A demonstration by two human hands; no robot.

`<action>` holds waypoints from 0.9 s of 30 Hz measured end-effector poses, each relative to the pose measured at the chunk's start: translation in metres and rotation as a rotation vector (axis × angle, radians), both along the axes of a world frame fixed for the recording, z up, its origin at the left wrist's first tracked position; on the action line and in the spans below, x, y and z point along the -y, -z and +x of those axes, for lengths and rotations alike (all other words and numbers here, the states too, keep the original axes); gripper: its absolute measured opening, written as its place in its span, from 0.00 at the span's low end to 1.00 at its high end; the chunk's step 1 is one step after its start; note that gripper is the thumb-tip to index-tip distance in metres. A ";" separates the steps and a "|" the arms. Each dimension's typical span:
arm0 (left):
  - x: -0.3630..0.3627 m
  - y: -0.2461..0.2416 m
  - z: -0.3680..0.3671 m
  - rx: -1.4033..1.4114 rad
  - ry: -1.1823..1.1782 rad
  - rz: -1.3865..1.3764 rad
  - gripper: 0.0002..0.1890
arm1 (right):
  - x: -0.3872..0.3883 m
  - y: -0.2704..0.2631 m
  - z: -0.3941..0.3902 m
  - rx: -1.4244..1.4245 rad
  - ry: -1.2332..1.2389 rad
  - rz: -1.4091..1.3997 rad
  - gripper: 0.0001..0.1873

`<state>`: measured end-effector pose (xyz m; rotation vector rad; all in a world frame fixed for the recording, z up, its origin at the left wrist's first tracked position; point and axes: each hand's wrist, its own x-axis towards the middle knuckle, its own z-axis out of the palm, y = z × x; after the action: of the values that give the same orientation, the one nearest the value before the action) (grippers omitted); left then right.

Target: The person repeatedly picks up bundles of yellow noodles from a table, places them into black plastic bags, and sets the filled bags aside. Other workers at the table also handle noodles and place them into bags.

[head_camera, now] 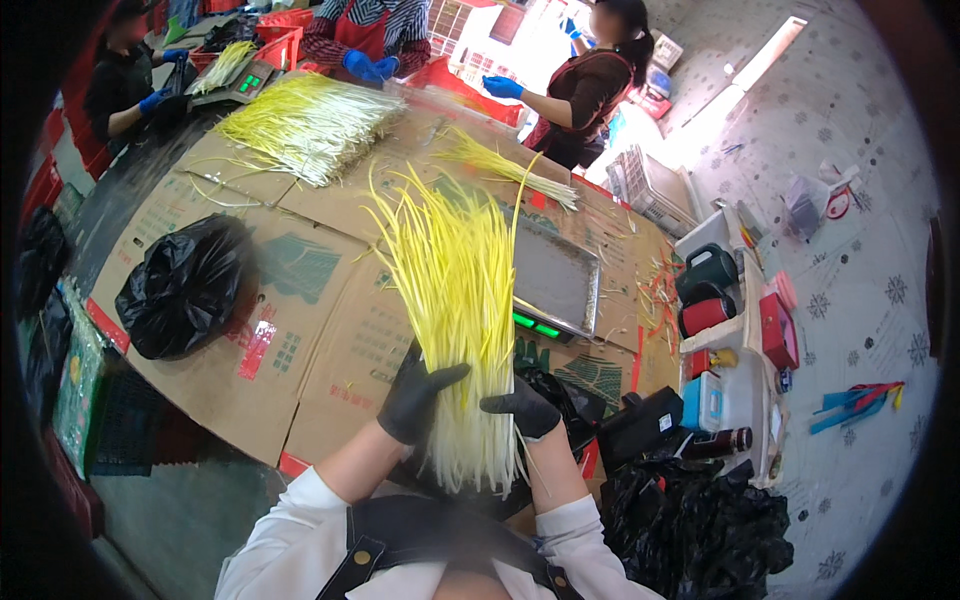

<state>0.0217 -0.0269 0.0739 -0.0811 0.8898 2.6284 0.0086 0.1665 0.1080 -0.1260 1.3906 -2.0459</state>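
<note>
My left hand [416, 401], in a black glove, and my right hand [529, 409], gloved alike, grip the two sides of a thick bundle of yellow chives [461, 300] in front of my apron. Its yellow leaf ends point away from me and its pale stalk ends hang towards my body. Just behind the bundle, on the right, stands a digital scale [559, 281] with a metal tray and a lit green display. A large pile of yellow chives [322, 120] lies farther back on the table, and a smaller bunch [517, 172] lies right of it.
Flattened cardboard [330, 300] covers the table. A full black plastic bag [187, 285] sits at the left, with crumpled black bags [690, 525] at the lower right. A foam box [739, 375] with small items stands right. Several people in blue gloves work across the table, near another scale [244, 82].
</note>
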 end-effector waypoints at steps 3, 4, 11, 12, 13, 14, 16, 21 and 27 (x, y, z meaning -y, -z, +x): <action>-0.003 0.007 -0.001 -0.052 0.001 -0.094 0.30 | -0.004 0.003 0.001 -0.023 0.016 0.007 0.47; -0.004 0.008 -0.001 -0.029 0.016 -0.086 0.31 | -0.005 0.004 0.001 -0.032 -0.004 0.050 0.47; -0.025 -0.013 0.007 -0.196 -0.139 -0.485 0.35 | 0.004 0.013 0.006 -0.163 -0.078 0.142 0.44; -0.028 -0.018 0.008 -0.282 -0.188 -0.509 0.35 | 0.005 0.015 0.008 -0.231 -0.046 0.208 0.42; -0.030 -0.022 0.008 -0.164 -0.078 -0.435 0.36 | 0.007 0.017 0.011 -0.338 -0.040 0.248 0.41; -0.032 -0.026 0.007 -0.129 0.005 -0.339 0.37 | 0.007 0.018 0.011 -0.405 -0.025 0.287 0.36; -0.032 -0.034 0.003 -0.080 0.148 -0.298 0.41 | 0.003 0.021 0.011 -0.147 0.024 0.270 0.36; -0.028 -0.044 -0.009 -0.493 0.335 -0.671 0.47 | -0.014 0.034 0.007 -0.157 0.196 0.098 0.34; -0.052 -0.039 0.001 -0.648 0.050 -0.978 0.47 | -0.005 0.049 0.008 -0.278 0.429 -0.032 0.35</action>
<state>0.0226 0.0252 0.1128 0.5575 2.2592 1.9156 0.0168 0.1718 0.0590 -0.1388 1.6674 -2.4765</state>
